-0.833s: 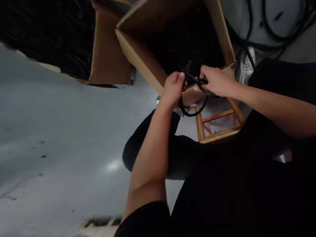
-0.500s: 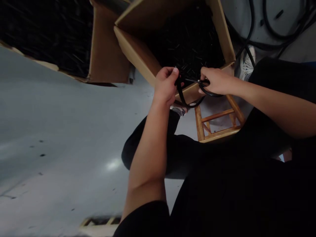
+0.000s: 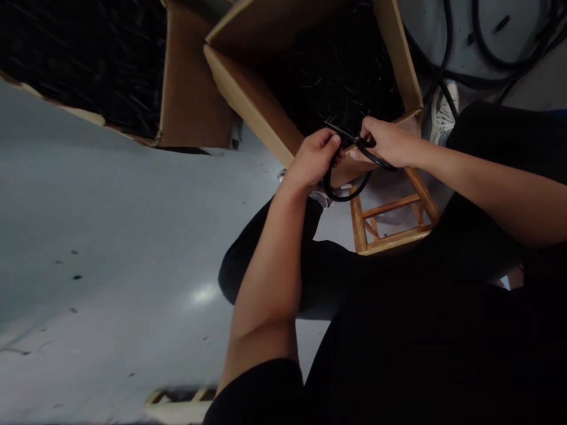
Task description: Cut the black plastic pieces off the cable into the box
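Observation:
My right hand (image 3: 386,141) is closed around the black handles of a pair of scissors (image 3: 340,129), whose blades point left over the near edge of a cardboard box (image 3: 248,97). My left hand (image 3: 315,154) pinches a black rubber-like strip (image 3: 342,198) between thumb and fingers, close to the blades. The strip hangs in a loop below both hands, its far end hidden near my right hand. Many short black pieces (image 3: 341,65) lie inside the box beneath the hands. Whether the blades touch the strip I cannot tell.
A second cardboard box (image 3: 190,82) full of black pieces stands at the upper left. A wooden stool (image 3: 390,208) is below my right hand. Black hoses or cables (image 3: 482,82) coil on the floor at the upper right, near a shoe (image 3: 444,109). Small dark scraps dot the floor.
My left hand has moved right and slightly down, closer to the scissors. The scissors have tilted, with their tips now higher. The strip's loop has shifted slightly with my left hand.

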Tool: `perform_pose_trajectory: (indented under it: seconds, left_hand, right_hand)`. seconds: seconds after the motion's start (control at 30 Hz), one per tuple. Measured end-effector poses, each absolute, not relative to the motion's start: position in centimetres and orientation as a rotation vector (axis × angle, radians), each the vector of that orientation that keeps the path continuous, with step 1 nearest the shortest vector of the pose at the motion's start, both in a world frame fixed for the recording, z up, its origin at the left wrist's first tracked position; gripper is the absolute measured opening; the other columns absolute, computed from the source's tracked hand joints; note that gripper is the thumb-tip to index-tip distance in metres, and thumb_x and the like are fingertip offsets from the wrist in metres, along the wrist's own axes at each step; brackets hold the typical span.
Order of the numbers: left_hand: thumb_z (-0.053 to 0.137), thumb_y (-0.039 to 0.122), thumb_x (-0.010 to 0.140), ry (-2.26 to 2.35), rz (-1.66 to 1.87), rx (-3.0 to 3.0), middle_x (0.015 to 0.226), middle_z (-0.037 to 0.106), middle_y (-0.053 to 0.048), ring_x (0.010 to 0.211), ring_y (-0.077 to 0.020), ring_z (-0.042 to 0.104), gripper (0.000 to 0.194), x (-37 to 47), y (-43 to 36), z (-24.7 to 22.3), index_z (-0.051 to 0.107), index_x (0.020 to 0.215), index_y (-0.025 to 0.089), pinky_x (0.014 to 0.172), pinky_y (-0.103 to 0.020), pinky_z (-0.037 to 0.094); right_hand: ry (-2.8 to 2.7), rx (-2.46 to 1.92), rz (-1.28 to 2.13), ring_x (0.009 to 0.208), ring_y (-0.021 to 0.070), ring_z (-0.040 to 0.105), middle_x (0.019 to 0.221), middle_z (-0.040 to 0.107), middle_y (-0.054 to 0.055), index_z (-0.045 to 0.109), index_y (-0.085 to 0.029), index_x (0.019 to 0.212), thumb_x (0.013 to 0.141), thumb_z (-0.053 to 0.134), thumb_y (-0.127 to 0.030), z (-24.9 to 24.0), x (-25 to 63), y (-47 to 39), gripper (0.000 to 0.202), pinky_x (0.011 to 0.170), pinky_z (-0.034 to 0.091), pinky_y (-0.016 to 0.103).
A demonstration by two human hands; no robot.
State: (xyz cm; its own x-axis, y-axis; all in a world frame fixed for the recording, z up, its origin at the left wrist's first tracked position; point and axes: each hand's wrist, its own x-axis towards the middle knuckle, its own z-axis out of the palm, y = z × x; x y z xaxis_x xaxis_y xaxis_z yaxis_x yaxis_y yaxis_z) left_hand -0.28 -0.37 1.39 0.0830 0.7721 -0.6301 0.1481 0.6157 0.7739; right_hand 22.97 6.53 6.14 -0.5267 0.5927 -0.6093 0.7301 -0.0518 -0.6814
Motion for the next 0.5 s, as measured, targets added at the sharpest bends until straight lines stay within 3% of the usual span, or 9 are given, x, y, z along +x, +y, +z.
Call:
perform_pose_trajectory:
  seconds: [0.23, 0.5]
  left_hand:
    - [0.066, 0.034, 0.118, 1.482, 0.515, 0.723, 0.076, 0.058, -0.001, 0.06, -0.0136, 0.054, 0.031, 0.0, 0.3, 2.4, 0.064, 0.091, 0.021, 0.059, -0.024, 0.048]
    - [0.068, 0.024, 0.113, 1.585, 0.438, 1.01, 0.076, 0.066, -0.001, 0.067, -0.0188, 0.066, 0.02, 0.9, -0.8, 1.9, 0.062, 0.093, 0.023, 0.072, -0.031, 0.059]
  right_hand:
    - [2.135, 1.468, -1.547, 0.104, 0.0298, 0.075, 0.108, 0.081, 0.008, 0.075, -0.023, 0.116, 0.098, 0.088, -0.053, 6.6, 22.5, 6.7, 0.037, 0.095, 0.061, 0.044]
    - [2.035, 1.438, -1.508, 0.107, 0.0333, 0.076, 0.109, 0.078, 0.01, 0.072, -0.021, 0.118, 0.097, 0.09, -0.057, 6.5, 22.4, 6.4, 0.045, 0.097, 0.063, 0.047]
